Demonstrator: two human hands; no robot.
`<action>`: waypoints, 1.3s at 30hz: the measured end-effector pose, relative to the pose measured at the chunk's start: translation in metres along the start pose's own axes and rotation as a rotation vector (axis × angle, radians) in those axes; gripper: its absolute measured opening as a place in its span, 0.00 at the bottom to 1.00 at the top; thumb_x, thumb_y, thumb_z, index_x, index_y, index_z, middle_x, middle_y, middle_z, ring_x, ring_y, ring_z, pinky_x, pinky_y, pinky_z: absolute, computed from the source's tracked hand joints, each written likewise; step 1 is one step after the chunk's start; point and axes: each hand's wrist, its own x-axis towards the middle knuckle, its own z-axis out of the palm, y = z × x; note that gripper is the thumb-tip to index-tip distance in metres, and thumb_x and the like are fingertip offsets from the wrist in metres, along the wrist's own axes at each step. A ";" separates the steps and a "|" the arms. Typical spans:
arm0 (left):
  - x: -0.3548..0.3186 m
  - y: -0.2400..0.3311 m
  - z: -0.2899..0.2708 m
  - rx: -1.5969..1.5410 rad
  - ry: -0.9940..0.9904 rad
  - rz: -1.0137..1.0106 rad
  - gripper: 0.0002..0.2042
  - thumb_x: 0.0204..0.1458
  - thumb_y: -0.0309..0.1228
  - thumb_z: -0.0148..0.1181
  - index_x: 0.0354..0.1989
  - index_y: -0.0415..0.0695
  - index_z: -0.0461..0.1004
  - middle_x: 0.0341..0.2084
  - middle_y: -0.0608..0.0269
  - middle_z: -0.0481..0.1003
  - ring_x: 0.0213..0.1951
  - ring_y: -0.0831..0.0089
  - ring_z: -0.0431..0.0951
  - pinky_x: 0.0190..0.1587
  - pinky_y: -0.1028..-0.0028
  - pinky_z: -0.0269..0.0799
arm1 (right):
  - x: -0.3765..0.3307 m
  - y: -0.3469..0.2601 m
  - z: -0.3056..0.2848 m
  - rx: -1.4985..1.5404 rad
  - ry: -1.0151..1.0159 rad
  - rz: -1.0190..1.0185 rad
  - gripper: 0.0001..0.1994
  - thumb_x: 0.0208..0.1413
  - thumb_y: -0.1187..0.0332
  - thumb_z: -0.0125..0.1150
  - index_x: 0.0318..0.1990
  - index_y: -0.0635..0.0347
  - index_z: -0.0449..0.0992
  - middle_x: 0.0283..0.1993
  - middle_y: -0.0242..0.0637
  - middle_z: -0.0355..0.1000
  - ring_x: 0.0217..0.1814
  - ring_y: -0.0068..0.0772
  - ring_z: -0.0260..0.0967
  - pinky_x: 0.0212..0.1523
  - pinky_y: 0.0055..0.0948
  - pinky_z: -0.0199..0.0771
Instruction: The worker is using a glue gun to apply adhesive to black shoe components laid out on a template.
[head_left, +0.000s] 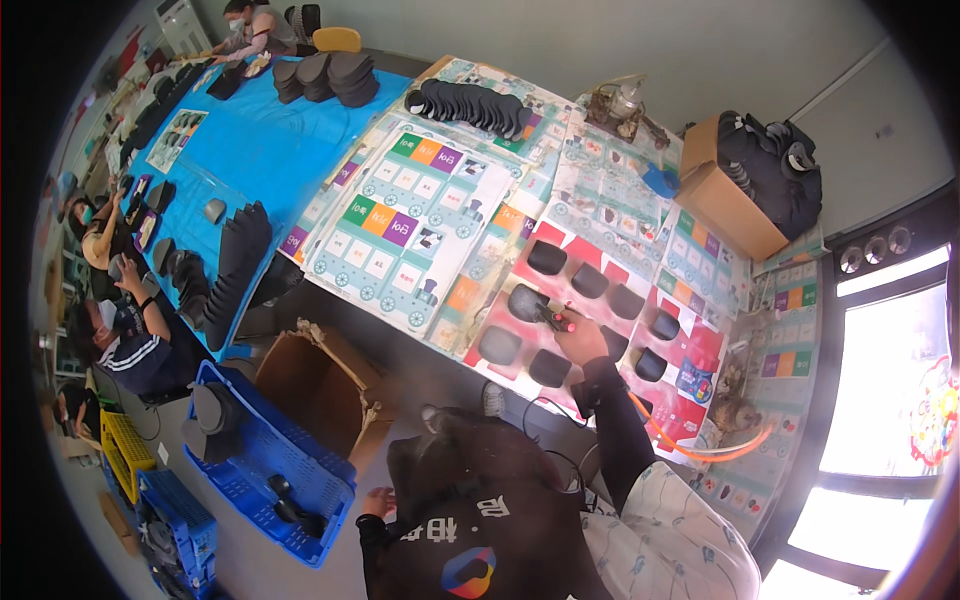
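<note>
My right hand (582,342) is closed around a small dark spray gun (556,318) with red parts. The gun's front faces a curved dark pad (527,302) that looks greyish and misted. Several similar rounded pads, such as a black pad (547,257) and a greyish pad (500,347), lie spaced apart on a red and white printed sheet (482,330). Low at my side hangs my left hand (377,502), near the blue crate, its fingers loosely apart and nothing visible in them.
An orange hose (655,428) loops beside my right arm. A cardboard box (735,195) full of black pieces stands at the far right. Black pads (470,108) line the table's back. Left are a blue crate (270,465), an open carton (310,375) and a blue table (255,130) with seated people.
</note>
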 end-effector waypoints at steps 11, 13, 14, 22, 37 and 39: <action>-0.004 -0.007 -0.001 0.036 -0.021 -0.065 0.13 0.64 0.39 0.54 0.41 0.41 0.78 0.25 0.57 0.79 0.22 0.69 0.77 0.25 0.69 0.74 | 0.001 0.002 0.008 -0.064 0.074 -0.099 0.12 0.52 0.65 0.55 0.43 0.50 0.77 0.38 0.54 0.77 0.44 0.63 0.74 0.45 0.57 0.74; -0.003 -0.012 -0.005 0.052 -0.031 -0.050 0.14 0.64 0.40 0.54 0.41 0.41 0.78 0.25 0.57 0.79 0.22 0.69 0.77 0.25 0.69 0.75 | -0.001 -0.004 0.007 -0.113 0.025 -0.142 0.11 0.52 0.65 0.55 0.43 0.50 0.77 0.37 0.55 0.77 0.43 0.63 0.74 0.45 0.57 0.74; -0.004 -0.015 -0.007 0.051 -0.033 -0.052 0.14 0.64 0.40 0.54 0.41 0.41 0.78 0.25 0.57 0.79 0.22 0.69 0.77 0.25 0.69 0.75 | -0.002 -0.005 0.006 -0.115 0.023 -0.141 0.11 0.52 0.65 0.55 0.43 0.50 0.77 0.37 0.55 0.77 0.43 0.63 0.74 0.45 0.57 0.74; 0.003 0.001 -0.020 0.129 -0.063 -0.024 0.14 0.62 0.38 0.54 0.43 0.40 0.79 0.25 0.55 0.79 0.24 0.67 0.79 0.27 0.69 0.77 | -0.006 -0.012 0.006 -0.151 0.053 -0.127 0.12 0.52 0.65 0.55 0.43 0.52 0.78 0.37 0.54 0.77 0.42 0.62 0.75 0.45 0.58 0.74; 0.073 -0.007 -0.041 0.016 -0.195 -0.103 0.14 0.61 0.35 0.53 0.42 0.36 0.77 0.29 0.50 0.82 0.24 0.64 0.83 0.27 0.69 0.79 | 0.010 -0.007 -0.007 -0.254 -0.111 0.032 0.15 0.50 0.64 0.56 0.45 0.50 0.80 0.39 0.52 0.78 0.45 0.59 0.76 0.47 0.53 0.75; 0.073 -0.002 -0.039 0.093 -0.235 0.009 0.13 0.62 0.34 0.52 0.42 0.36 0.77 0.30 0.51 0.82 0.25 0.64 0.83 0.28 0.68 0.80 | 0.016 0.001 -0.013 -0.295 -0.108 0.062 0.15 0.50 0.64 0.56 0.45 0.49 0.80 0.40 0.52 0.78 0.46 0.58 0.76 0.48 0.52 0.75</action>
